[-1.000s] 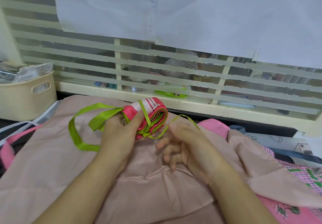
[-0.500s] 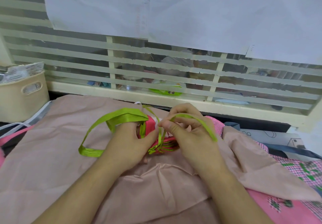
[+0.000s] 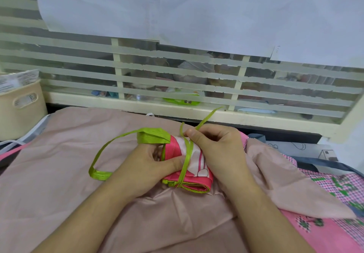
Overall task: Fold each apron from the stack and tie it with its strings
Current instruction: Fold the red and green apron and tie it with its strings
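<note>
Nearest to us, our two forearms reach forward over a pale pink cloth (image 3: 59,184) spread across the bench. To the right of it lies a pink patterned fabric (image 3: 334,231) with green and checked motifs, partly covered by a fold of the pale cloth.

Between our hands sits the folded apron (image 3: 194,166), a compact pink and white bundle edged in green, resting on the pale cloth. Our left hand (image 3: 145,166) grips the bundle's left side, thumb laid across its top and fingers curled at its end. A thin green string (image 3: 186,160) runs over the bundle from back to front. Our right hand (image 3: 216,146) pinches that string between thumb and forefinger just above the bundle's far edge, and the loose end rises up and to the right from the pinch. A wider green strap (image 3: 151,134) lies folded at the bundle's far left corner and loops out to the left, down onto the cloth beside our left wrist.

Farther off on the left stands a beige basket (image 3: 21,109) holding printed packets. Behind the bench runs a cream window frame (image 3: 137,105) with striped frosted glass, and large white paper sheets (image 3: 177,10) hang over its upper part.
</note>
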